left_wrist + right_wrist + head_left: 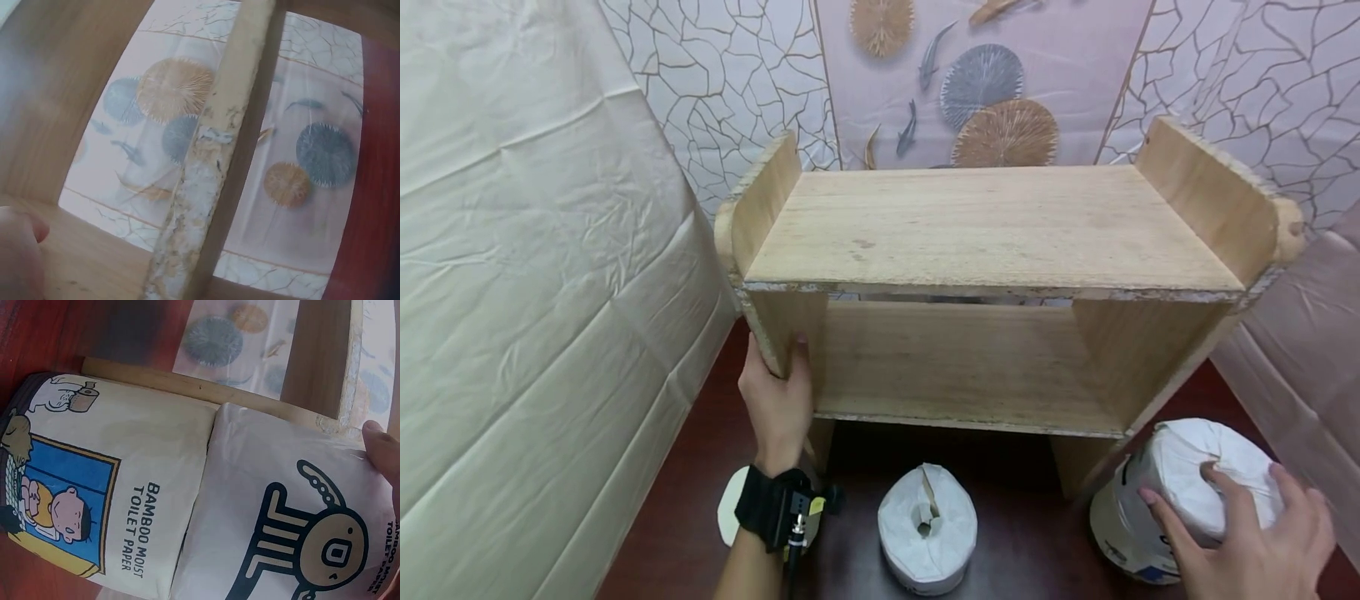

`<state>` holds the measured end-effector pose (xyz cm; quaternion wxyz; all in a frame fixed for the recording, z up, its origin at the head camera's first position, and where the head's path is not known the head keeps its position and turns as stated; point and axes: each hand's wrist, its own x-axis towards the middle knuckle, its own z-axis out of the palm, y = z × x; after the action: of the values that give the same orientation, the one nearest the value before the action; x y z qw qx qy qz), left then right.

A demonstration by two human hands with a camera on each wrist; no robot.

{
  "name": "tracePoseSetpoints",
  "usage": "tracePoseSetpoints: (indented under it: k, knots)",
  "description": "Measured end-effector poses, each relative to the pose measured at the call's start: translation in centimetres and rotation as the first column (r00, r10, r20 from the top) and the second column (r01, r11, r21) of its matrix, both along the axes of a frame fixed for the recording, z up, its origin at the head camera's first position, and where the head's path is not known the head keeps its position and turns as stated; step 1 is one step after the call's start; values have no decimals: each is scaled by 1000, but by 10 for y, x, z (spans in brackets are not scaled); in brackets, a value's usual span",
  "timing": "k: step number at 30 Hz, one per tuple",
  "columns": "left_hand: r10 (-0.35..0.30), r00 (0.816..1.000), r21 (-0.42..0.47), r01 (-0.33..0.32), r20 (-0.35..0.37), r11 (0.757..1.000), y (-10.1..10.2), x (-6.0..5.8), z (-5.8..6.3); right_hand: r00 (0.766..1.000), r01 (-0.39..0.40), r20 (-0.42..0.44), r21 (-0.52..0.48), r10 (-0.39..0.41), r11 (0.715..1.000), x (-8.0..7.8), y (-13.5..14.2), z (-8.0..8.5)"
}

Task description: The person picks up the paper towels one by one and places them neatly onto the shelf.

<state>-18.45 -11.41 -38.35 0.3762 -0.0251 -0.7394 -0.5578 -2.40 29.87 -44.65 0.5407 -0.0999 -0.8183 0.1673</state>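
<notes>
A pale wooden two-tier shelf [985, 225] with chipped edges stands on the dark red table. My left hand [778, 408] grips its left side panel, thumb on the inner face; the left wrist view shows a blurred bit of that hand [19, 244] against the wood. On the right, my right hand [1255, 529] spreads fingers and thumb around the top of a white wrapped toilet paper roll [281, 500]. This roll sits on a second wrapped toilet paper roll [144, 462] with a cartoon print, beside the shelf's right side. My right palm hides part of the upper roll.
Another white wrapped roll [925, 533] stands upright in front of the shelf. A pale round-topped object [730, 508] is partly hidden behind my left wrist. Quilted fabric [550, 292] rises along the left, and patterned cloth [752, 83] hangs behind the shelf.
</notes>
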Motion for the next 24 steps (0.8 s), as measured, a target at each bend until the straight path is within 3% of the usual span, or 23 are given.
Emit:
tracePoseSetpoints:
  k: [4, 17, 24]
  knots:
    - [-33, 999, 55, 33, -3, 998, -1, -6, -6, 1000, 4, 16, -18, -4, 1000, 0, 0, -2]
    - [21, 1000, 13, -21, 2, 1000, 3, -6, -11, 999, 19, 45, -55, -17, 998, 3, -6, 0]
    - [17, 1000, 19, -17, -15, 1000, 4, -7, -12, 1000, 20, -14, -51, -21, 999, 4, -8, 5]
